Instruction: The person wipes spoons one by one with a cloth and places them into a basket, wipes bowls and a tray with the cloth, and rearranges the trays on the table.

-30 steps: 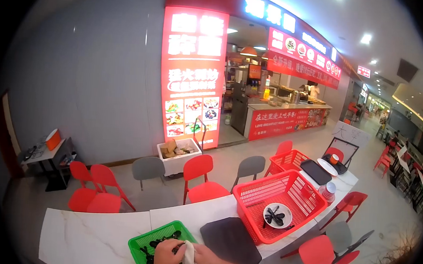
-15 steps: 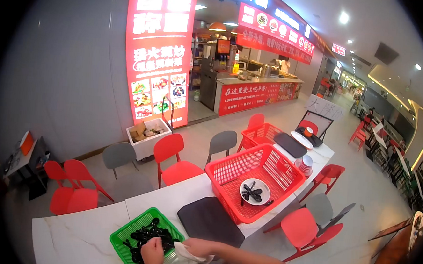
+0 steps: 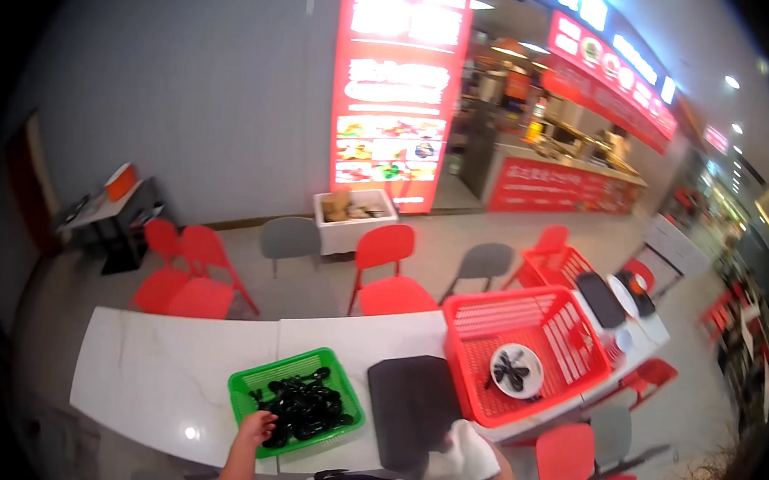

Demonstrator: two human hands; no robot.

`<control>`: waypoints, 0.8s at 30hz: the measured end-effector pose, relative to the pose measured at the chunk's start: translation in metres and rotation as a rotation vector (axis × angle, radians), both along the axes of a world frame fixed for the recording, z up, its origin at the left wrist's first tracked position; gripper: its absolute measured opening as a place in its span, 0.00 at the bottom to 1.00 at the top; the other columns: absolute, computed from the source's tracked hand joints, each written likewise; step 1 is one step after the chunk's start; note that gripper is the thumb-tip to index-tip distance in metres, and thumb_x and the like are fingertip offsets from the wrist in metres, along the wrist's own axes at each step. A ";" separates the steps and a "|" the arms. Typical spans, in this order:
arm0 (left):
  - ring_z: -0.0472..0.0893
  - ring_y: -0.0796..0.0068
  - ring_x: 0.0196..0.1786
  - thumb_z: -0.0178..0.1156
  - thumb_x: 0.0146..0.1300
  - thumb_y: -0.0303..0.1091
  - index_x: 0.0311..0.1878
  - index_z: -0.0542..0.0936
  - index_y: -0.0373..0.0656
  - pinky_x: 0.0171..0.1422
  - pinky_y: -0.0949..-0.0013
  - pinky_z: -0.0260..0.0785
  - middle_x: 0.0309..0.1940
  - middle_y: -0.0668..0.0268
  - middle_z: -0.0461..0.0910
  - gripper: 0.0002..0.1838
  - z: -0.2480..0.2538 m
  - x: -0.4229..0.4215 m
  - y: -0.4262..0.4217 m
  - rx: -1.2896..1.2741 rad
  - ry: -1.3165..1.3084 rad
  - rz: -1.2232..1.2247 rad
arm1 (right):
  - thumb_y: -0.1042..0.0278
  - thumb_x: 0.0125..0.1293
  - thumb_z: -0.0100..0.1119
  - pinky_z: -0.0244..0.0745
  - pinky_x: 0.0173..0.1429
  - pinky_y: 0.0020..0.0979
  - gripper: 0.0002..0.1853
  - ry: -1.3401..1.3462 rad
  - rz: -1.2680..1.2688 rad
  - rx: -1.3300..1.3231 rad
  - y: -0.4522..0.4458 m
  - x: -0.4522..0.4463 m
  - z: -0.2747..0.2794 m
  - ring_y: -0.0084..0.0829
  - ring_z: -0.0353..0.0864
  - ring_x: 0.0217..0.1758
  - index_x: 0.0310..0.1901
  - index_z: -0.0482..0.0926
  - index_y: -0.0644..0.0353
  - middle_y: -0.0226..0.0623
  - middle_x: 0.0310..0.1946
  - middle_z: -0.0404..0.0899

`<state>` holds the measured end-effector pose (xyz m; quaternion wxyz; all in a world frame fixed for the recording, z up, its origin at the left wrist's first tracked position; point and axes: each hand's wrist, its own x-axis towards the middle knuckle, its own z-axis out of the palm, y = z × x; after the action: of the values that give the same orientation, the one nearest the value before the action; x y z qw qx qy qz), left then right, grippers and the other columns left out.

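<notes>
Curling over near left corner of green basket, left hand sits at black spoons heaped inside; cannot tell if pinching any. Right hand clutches white cloth, fingers mostly hidden. Dark tray lies between hands; beyond right, red basket holds white bowl.

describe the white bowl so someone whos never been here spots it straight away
On the long white table, look right of the green basket of black spoons, past the dark tray, to the larger red basket. Inside sits the round white bowl, with a few more black spoons in it. Unlike the white plate beyond, it is inside a basket.
</notes>
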<state>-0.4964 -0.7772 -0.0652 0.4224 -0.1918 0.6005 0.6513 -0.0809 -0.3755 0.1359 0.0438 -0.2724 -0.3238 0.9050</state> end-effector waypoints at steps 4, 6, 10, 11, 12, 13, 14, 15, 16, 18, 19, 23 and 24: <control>0.80 0.72 0.29 0.53 0.70 0.41 0.49 0.77 0.44 0.29 0.69 0.71 0.39 0.65 0.88 0.12 -0.029 0.025 0.020 0.018 -0.180 0.124 | 0.53 0.80 0.42 0.78 0.59 0.42 0.19 0.211 -0.092 0.082 0.032 0.036 -0.102 0.38 0.82 0.54 0.56 0.77 0.56 0.40 0.50 0.82; 0.80 0.72 0.27 0.51 0.71 0.42 0.49 0.76 0.43 0.27 0.70 0.71 0.40 0.62 0.88 0.13 -0.030 0.036 0.031 0.021 -0.195 0.180 | 0.52 0.81 0.37 0.72 0.68 0.43 0.22 0.259 -0.153 0.056 0.028 0.049 -0.085 0.39 0.78 0.62 0.61 0.75 0.55 0.40 0.58 0.80; 0.77 0.75 0.23 0.52 0.71 0.39 0.51 0.73 0.43 0.25 0.71 0.68 0.39 0.61 0.86 0.13 -0.011 0.056 0.062 -0.101 0.110 0.262 | 0.52 0.81 0.33 0.60 0.79 0.44 0.25 0.686 0.014 -0.239 0.036 0.053 -0.003 0.40 0.69 0.73 0.69 0.69 0.56 0.40 0.69 0.72; 0.76 0.76 0.23 0.53 0.70 0.38 0.52 0.72 0.43 0.25 0.71 0.67 0.37 0.62 0.85 0.12 0.004 0.067 0.076 -0.155 0.242 0.280 | 0.56 0.81 0.35 0.66 0.75 0.44 0.22 0.583 -0.023 -0.127 0.038 0.053 0.016 0.40 0.73 0.69 0.66 0.70 0.57 0.40 0.65 0.75; 0.76 0.77 0.24 0.53 0.70 0.37 0.52 0.72 0.43 0.25 0.72 0.67 0.35 0.63 0.84 0.12 0.020 0.080 0.093 -0.204 0.377 0.287 | 0.57 0.79 0.38 0.70 0.70 0.43 0.20 0.539 -0.050 -0.180 0.043 0.048 0.033 0.39 0.76 0.64 0.63 0.73 0.57 0.40 0.61 0.77; 0.75 0.78 0.24 0.55 0.69 0.35 0.53 0.72 0.44 0.27 0.72 0.65 0.31 0.67 0.81 0.12 0.041 0.094 0.114 -0.204 0.448 0.314 | 0.58 0.77 0.41 0.74 0.65 0.42 0.18 0.497 -0.086 -0.229 0.050 0.044 0.050 0.38 0.79 0.60 0.59 0.75 0.57 0.41 0.57 0.80; 0.74 0.79 0.25 0.54 0.70 0.32 0.54 0.72 0.43 0.29 0.73 0.66 0.31 0.67 0.81 0.12 0.055 0.106 0.135 -0.187 0.519 0.283 | 0.60 0.75 0.44 0.77 0.60 0.41 0.17 0.459 -0.132 -0.274 0.055 0.049 0.058 0.38 0.81 0.56 0.55 0.77 0.58 0.41 0.52 0.82; 0.74 0.79 0.26 0.54 0.70 0.30 0.54 0.72 0.43 0.30 0.73 0.66 0.31 0.67 0.80 0.12 0.063 0.119 0.159 -0.148 0.628 0.210 | 0.57 0.71 0.47 0.75 0.57 0.42 0.17 0.420 -0.048 0.239 0.071 0.057 0.038 0.39 0.80 0.53 0.53 0.76 0.57 0.41 0.50 0.80; 0.74 0.80 0.27 0.53 0.70 0.28 0.54 0.72 0.42 0.32 0.73 0.67 0.30 0.67 0.79 0.12 0.071 0.133 0.184 -0.102 0.737 0.135 | 0.55 0.67 0.49 0.73 0.55 0.43 0.17 0.173 0.059 1.076 0.086 0.065 0.018 0.41 0.79 0.51 0.51 0.75 0.56 0.41 0.47 0.78; 0.75 0.81 0.32 0.53 0.70 0.25 0.54 0.72 0.41 0.36 0.74 0.69 0.30 0.68 0.78 0.12 0.127 0.178 0.249 0.029 0.868 -0.078 | 0.50 0.70 0.48 0.71 0.61 0.48 0.23 -0.114 0.061 1.430 0.108 0.089 0.000 0.44 0.78 0.56 0.57 0.72 0.60 0.44 0.54 0.76; 0.77 0.80 0.36 0.54 0.71 0.26 0.54 0.73 0.40 0.41 0.75 0.71 0.34 0.67 0.80 0.10 0.152 0.198 0.281 0.149 0.889 -0.250 | 0.48 0.77 0.44 0.71 0.71 0.51 0.28 -0.197 0.073 1.297 0.114 0.107 0.001 0.46 0.77 0.65 0.66 0.70 0.64 0.47 0.64 0.76; 0.81 0.75 0.47 0.57 0.74 0.32 0.57 0.76 0.39 0.54 0.70 0.74 0.45 0.63 0.82 0.13 0.217 0.259 0.406 0.590 0.627 -0.942 | 0.51 0.77 0.46 0.71 0.71 0.52 0.28 -0.334 0.038 1.340 0.139 0.154 0.029 0.46 0.77 0.65 0.68 0.68 0.65 0.46 0.65 0.75; 0.81 0.75 0.47 0.58 0.74 0.34 0.58 0.76 0.37 0.55 0.69 0.74 0.45 0.62 0.82 0.14 0.224 0.273 0.442 0.510 0.782 -1.033 | 0.52 0.76 0.47 0.71 0.71 0.51 0.28 -0.235 -0.063 1.142 0.142 0.173 0.022 0.45 0.77 0.65 0.68 0.68 0.64 0.45 0.64 0.76</control>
<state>-0.2238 -0.3357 0.1587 0.4627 0.4726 0.5510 0.5089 0.0920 -0.2335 0.1575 0.1746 -0.3136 -0.7549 0.5489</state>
